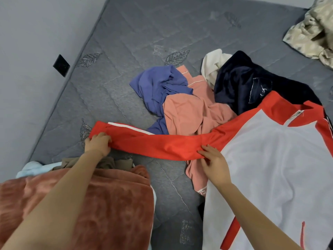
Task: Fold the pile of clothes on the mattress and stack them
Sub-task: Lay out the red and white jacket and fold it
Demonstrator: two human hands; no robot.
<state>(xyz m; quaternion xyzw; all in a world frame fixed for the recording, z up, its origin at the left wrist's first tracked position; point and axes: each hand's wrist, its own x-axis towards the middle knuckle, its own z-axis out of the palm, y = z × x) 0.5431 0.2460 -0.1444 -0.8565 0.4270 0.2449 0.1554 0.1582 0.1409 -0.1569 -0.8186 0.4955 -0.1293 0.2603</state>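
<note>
While the left hand (98, 143) grips the cuff and the right hand (214, 163) pinches the shoulder end, the sleeve of the smooth red-and-white zip jacket (270, 168) stretches between them. Folding it inward could snag the crumpled pink garment (185, 114) underneath and drag it along.

Two hands (98, 143) (214, 163), one mattress (144, 33), one jacket (270, 159), one folded stack (108, 204)

Part of the jacket (273, 170) beyond right edge
</note>
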